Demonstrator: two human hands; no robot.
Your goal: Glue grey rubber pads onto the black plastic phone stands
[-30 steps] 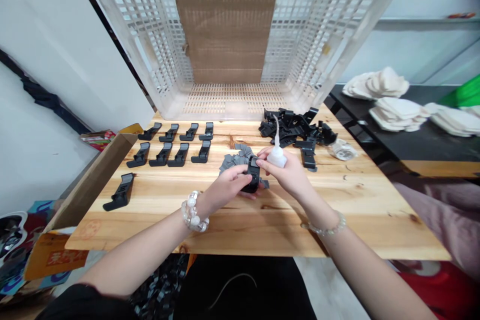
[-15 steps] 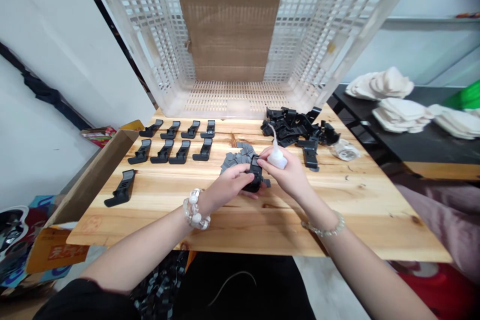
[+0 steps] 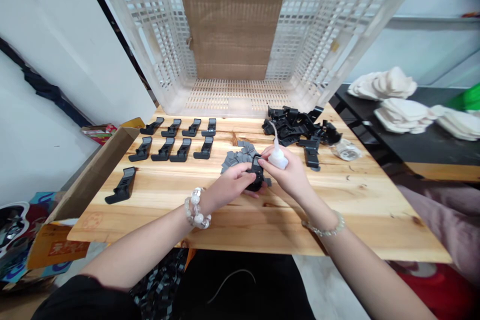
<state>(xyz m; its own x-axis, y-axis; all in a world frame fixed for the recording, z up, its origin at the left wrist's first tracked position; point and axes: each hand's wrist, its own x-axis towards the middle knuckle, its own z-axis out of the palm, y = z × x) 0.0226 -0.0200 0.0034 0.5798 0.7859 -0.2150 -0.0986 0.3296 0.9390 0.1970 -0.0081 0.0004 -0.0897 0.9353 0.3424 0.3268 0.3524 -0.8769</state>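
My left hand (image 3: 233,185) grips a black plastic part (image 3: 256,174) above the middle of the wooden table. A small white squeeze bottle (image 3: 278,158) with a thin nozzle pointing up is held in my right hand (image 3: 287,170), whose fingertips touch the upper end of the same part. Beneath and behind my hands lies a pile of small grey pieces (image 3: 240,156). Several black parts with grey pads (image 3: 163,150) stand in rows at the left, and one more (image 3: 122,186) lies nearer the front. At the right back is a heap of black parts (image 3: 290,124).
A big white plastic basket (image 3: 240,106) lies on its side at the back, cardboard (image 3: 234,20) inside. A roll of clear tape (image 3: 347,150) is right of the heap. White pads (image 3: 407,115) are stacked on a black table (image 3: 423,147). An open carton (image 3: 93,175) stands left.
The view has shifted slightly. My left hand and the black part have barely moved, the part turning a little; my right hand keeps the bottle beside it.
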